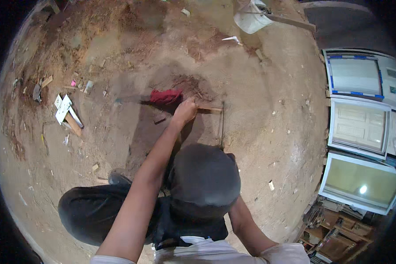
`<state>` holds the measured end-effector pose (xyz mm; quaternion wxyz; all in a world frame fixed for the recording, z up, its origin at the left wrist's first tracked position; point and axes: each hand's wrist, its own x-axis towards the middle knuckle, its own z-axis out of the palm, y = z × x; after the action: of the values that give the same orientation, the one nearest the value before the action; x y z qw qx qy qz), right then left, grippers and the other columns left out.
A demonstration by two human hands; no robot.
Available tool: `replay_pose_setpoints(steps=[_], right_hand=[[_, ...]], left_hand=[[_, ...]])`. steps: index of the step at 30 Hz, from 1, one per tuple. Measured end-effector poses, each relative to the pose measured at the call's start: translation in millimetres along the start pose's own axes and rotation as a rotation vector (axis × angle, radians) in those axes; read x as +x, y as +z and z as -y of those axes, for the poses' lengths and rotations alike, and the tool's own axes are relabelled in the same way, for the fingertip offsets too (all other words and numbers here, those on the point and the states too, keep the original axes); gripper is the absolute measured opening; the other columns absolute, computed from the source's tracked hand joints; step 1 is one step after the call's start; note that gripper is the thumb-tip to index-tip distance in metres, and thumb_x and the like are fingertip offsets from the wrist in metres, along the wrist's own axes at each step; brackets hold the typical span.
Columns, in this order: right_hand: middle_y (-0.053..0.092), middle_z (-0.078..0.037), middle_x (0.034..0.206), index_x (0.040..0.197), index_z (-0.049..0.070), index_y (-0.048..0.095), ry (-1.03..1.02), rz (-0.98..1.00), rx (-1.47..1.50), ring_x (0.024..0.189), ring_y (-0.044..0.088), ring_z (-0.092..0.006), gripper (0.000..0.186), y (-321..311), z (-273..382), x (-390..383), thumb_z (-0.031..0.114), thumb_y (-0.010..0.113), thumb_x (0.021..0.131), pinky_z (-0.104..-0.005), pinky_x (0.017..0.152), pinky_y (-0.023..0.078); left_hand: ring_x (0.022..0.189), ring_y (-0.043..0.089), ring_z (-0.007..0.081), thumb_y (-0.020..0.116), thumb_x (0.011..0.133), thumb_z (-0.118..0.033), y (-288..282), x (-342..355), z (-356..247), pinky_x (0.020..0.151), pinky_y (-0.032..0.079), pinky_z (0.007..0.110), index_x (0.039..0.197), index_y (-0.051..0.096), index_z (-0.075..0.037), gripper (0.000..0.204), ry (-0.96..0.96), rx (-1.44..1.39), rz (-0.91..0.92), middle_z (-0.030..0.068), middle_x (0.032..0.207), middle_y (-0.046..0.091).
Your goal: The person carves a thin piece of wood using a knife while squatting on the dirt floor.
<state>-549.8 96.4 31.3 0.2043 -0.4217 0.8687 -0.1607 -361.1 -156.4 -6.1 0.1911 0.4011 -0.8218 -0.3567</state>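
My left hand (pixel 187 111) reaches out low over the dirt with its fingers closed around a short wooden piece (pixel 210 108). That piece sticks out to the right and meets a thin wooden strip (pixel 221 127) running back toward my knee. Beside the knuckles lies a crumpled red cloth-like thing (pixel 166 97), with a dark shape to its left. Loose dark soil (pixel 191 83) is heaped just beyond the hand. My bent knee covers most of my right hand (pixel 231 156); its fingers do not show, and whether it grips the strip is hidden.
White and wooden scraps (pixel 65 110) lie on the ground at the left. A white bucket (pixel 252 18) stands at the far right near a board (pixel 292 22). Framed panes (pixel 356 119) line the right side, with wooden shelving (pixel 336 237) nearer me.
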Motion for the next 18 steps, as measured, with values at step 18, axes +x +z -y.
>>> replay_pose_setpoints(steps=[18], right_hand=[[0.056,-0.013,0.066,0.099,-0.006,0.06,0.076,-0.045,0.061,0.063,0.057,-0.0225,0.047,-2.7,-21.6,-1.2,0.039,0.048,0.096,-0.0409,0.059,0.044]], left_hand=[[0.092,0.062,0.0367,0.061,0.075,-0.004,-1.3,0.0,-9.9,0.076,0.053,0.046,0.08,0.065,0.001,0.009,0.037,-0.065,-0.041,0.0198,0.094,0.058]])
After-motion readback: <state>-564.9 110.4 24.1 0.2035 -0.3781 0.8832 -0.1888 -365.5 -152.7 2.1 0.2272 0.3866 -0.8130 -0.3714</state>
